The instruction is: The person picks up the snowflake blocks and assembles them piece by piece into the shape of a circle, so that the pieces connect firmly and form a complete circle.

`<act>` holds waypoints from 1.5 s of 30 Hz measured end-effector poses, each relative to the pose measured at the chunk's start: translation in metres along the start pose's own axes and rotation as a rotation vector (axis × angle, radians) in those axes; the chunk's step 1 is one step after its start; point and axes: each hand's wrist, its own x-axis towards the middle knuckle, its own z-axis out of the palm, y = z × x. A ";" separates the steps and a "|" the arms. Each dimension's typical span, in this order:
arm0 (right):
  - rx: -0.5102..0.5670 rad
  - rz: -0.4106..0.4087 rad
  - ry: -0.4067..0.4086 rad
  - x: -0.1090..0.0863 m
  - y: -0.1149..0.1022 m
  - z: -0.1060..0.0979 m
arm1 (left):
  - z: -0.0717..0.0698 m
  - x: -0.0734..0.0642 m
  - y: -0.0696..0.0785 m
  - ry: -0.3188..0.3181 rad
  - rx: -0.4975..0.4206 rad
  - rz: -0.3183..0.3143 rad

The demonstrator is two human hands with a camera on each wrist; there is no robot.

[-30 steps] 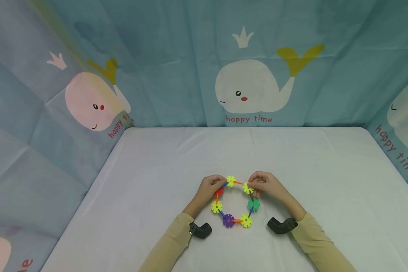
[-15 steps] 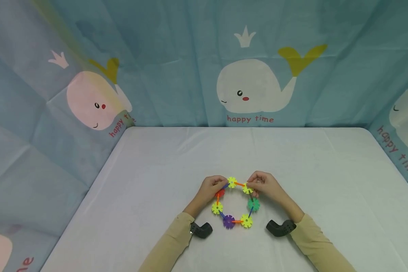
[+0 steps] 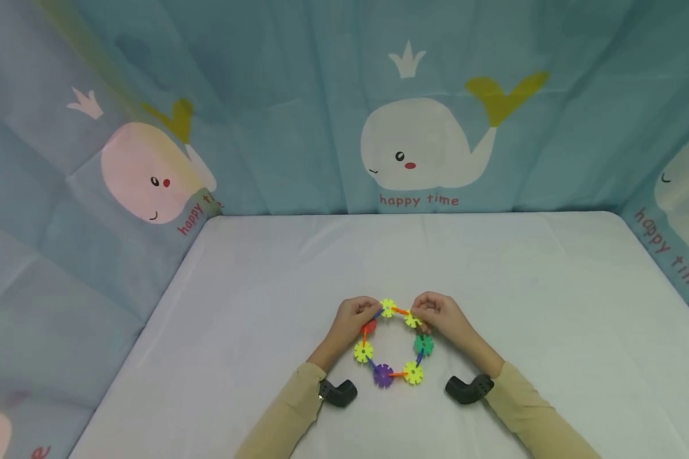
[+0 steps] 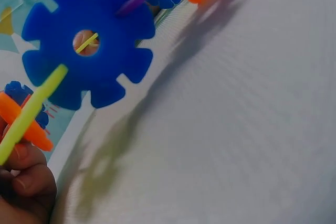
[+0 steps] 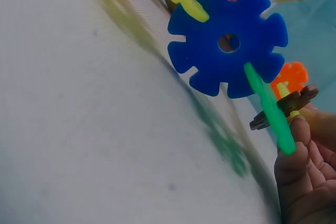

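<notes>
A ring of toothed plastic snowflake discs (image 3: pixel 383 376) in yellow, purple, green and red, joined by orange, blue and dark link discs seen edge-on, is held between both hands. My left hand (image 3: pixel 353 322) pinches its upper left part, by a red disc (image 3: pixel 369 326). My right hand (image 3: pixel 444 319) pinches the upper right part, by a yellow disc (image 3: pixel 412 318) and above a green disc (image 3: pixel 423 345). Both wrist views show a large disc near the camera in blue, (image 4: pixel 86 43) with colours unlike the head view. Shadows below suggest the ring hangs off the table. Fingertips partly hide the gripped pieces.
A white-covered table (image 3: pixel 287 268) spreads beneath the ring. Blue cloth (image 3: pixel 298 127) with whale prints hangs at the back and sides. Black curved wrist mounts (image 3: pixel 339 393) sit at both cuffs.
The head view has shifted slightly, and the ring and the hands appear a little farther left, the right hand most. Both hands keep their grip.
</notes>
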 end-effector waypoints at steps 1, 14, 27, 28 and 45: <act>-0.011 0.004 -0.005 0.000 -0.004 0.001 | 0.000 0.000 0.000 -0.001 -0.001 -0.002; -0.024 -0.031 0.001 -0.012 -0.003 0.000 | 0.007 -0.006 0.006 -0.029 0.002 -0.016; 0.082 0.119 0.257 -0.015 0.020 -0.017 | 0.008 0.017 -0.027 0.027 -0.322 -0.200; 0.103 0.132 0.277 -0.015 0.020 -0.019 | 0.007 0.019 -0.030 0.030 -0.382 -0.212; -0.277 0.113 0.283 -0.018 0.025 -0.033 | 0.002 0.021 -0.042 0.033 -0.651 -0.222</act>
